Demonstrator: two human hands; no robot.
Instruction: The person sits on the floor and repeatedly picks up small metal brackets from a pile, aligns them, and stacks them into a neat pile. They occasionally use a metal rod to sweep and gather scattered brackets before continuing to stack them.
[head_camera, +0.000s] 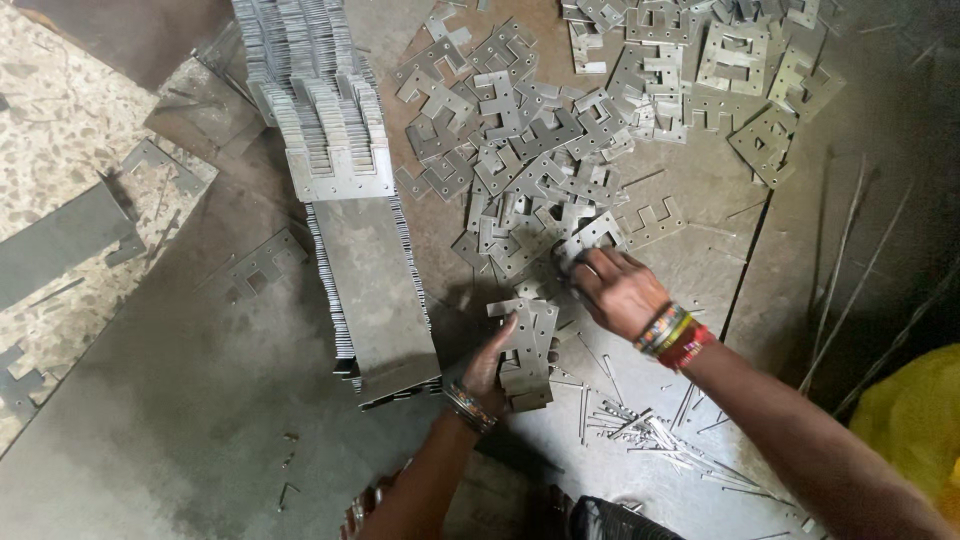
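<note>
While my two hands work low in the centre of the frame, the grey floor (180, 400) fills most of the view, with a speckled stone surface (60, 120) at the upper left. From the top centre down to the middle runs a long packed row of stamped metal plates (335, 190), set on edge, its lower part lying flat. At the upper centre and upper right lies a loose heap of flat E-shaped plates (560, 140) with punched holes, spread across the floor. A yellow bag (915, 410) sits at the right edge. Thin metal rods (650, 430) lie scattered at the lower centre, just right of my left wrist. My left hand (487, 372) is closed around a small stack of plates (528, 345), thumb pressed on its face, just below the heap. My right hand (618, 290), banded at the wrist, pinches a single plate (590, 238) at the heap's lower edge with its fingertips.
</note>
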